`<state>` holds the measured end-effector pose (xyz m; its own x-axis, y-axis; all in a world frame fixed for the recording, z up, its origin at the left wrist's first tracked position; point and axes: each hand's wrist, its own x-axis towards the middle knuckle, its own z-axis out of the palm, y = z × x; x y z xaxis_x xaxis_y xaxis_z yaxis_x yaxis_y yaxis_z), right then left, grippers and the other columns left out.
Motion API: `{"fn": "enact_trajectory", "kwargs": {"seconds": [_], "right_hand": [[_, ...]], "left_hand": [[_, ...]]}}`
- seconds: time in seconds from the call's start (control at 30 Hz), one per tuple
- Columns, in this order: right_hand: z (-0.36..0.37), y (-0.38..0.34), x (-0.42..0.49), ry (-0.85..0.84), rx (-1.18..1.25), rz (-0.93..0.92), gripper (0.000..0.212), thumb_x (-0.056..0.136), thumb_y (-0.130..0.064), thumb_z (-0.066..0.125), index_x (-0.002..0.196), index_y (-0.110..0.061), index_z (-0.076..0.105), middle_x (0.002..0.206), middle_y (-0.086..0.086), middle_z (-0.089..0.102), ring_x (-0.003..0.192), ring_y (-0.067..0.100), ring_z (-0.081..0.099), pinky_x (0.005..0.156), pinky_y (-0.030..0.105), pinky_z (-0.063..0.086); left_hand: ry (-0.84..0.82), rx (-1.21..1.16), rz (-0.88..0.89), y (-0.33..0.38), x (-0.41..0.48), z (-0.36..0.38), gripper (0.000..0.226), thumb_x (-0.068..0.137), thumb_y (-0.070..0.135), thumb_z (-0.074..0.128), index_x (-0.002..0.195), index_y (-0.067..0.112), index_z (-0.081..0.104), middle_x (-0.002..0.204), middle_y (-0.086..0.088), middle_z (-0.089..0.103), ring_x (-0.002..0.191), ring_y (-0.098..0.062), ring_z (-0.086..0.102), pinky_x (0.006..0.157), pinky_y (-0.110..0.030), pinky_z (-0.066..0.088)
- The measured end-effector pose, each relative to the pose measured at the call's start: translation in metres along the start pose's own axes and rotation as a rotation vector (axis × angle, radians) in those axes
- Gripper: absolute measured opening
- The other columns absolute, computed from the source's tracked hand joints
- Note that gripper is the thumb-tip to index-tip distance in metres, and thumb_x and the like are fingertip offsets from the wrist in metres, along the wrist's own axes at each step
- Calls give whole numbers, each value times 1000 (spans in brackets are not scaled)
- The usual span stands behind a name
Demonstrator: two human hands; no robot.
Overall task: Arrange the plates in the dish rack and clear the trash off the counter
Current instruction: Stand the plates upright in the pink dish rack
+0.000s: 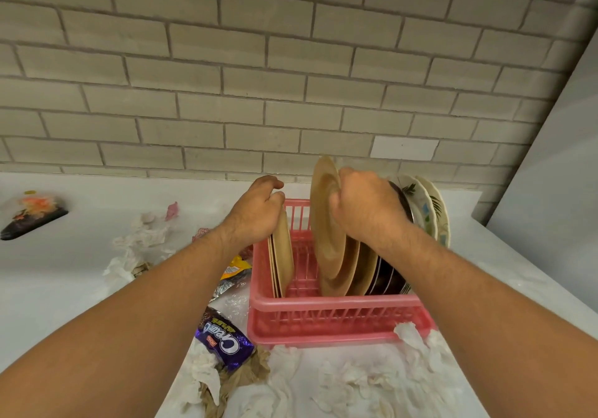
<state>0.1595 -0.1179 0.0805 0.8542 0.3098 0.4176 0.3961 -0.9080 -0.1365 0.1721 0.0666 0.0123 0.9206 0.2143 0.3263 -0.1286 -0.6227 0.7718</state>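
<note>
Tissues [142, 239] litter the counter [48, 281] at left. Your left hand [259, 204] curls over the top edge of the small tan plates [282, 256], which stand on edge at the left end of the rack [323, 311]. Your right hand [362, 210] clenches the rim of the big tan plate [325, 230], which stands mid-rack and leans left. The hand hides the tops of the dark plates [385, 275].

The right hand [362, 210] hides the tops of the dark plates [385, 277], and the contents of the dark tray [32, 225] are too blurred to tell.
</note>
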Motion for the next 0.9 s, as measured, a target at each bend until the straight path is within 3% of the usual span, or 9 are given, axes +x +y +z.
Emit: {"fn": "enact_trajectory", "kwargs": {"seconds": [0.1, 0.17, 0.27, 0.4, 0.57, 0.67, 0.77, 0.83, 0.9], "right_hand": [[11, -3, -10, -81, -4, -4, 19, 97, -26, 49, 110, -13, 54, 78, -2, 52, 67, 13, 55, 58, 30, 52], [13, -5, -16, -149, 21, 11, 24, 96, -22, 49, 118, -12, 52, 97, 6, 59, 82, 20, 62, 73, 38, 57], [11, -6, -21, -194, 48, 51, 37, 94, -18, 52, 130, -13, 44, 119, 12, 56, 99, 27, 61, 82, 44, 56], [5, -3, -22, -255, -15, 87, 39, 94, -12, 49, 133, -9, 47, 127, 12, 55, 106, 29, 60, 87, 42, 54], [2, 3, -23, -293, -46, 55, 33, 91, -7, 52, 124, -8, 53, 102, 10, 56, 88, 25, 61, 76, 37, 55], [3, 4, -22, -301, -71, 27, 33, 90, -8, 55, 123, -8, 53, 107, 9, 58, 97, 27, 60, 79, 36, 52], [5, 7, -20, -278, -74, 5, 27, 89, -9, 56, 116, -10, 55, 78, -3, 43, 80, 18, 52, 71, 32, 50], [5, 8, -20, -285, -74, 11, 27, 89, -9, 57, 116, -10, 56, 78, -3, 42, 78, 17, 52, 72, 32, 52], [6, 7, -21, -286, -91, 15, 25, 90, -10, 55, 114, -9, 56, 74, -2, 45, 68, 15, 53, 58, 28, 47]], "left_hand": [[2, -4, -9, 0, 0, 0, 37, 98, 22, 37, 133, 18, 49, 145, 4, 40, 131, -12, 36, 103, -20, 25], [3, -2, -4, -1, -1, 0, 38, 97, 23, 37, 133, 19, 48, 147, 5, 38, 133, -11, 34, 104, -20, 23], [-2, -2, 0, -1, -1, 1, 40, 97, 22, 35, 136, 20, 45, 150, 5, 34, 137, -10, 29, 108, -20, 19], [-18, -2, 3, 0, -1, 2, 43, 99, 21, 33, 141, 21, 40, 155, 5, 27, 141, -9, 21, 111, -20, 13], [-30, -11, -9, 1, -1, 4, 46, 99, 21, 33, 145, 21, 35, 157, 6, 22, 143, -8, 17, 110, -19, 10], [-34, -7, -12, 2, -2, 3, 46, 99, 23, 32, 145, 22, 35, 157, 7, 22, 143, -8, 17, 110, -19, 10], [-31, -2, -14, 2, -3, 3, 46, 99, 23, 32, 145, 22, 35, 157, 8, 22, 143, -8, 17, 108, -18, 10], [-28, -3, -11, 3, -3, 2, 46, 99, 22, 33, 145, 20, 35, 157, 6, 23, 143, -8, 17, 108, -17, 9], [-31, -8, -11, 3, -3, 1, 46, 99, 21, 33, 145, 19, 35, 156, 5, 23, 143, -8, 17, 109, -17, 10]]}}
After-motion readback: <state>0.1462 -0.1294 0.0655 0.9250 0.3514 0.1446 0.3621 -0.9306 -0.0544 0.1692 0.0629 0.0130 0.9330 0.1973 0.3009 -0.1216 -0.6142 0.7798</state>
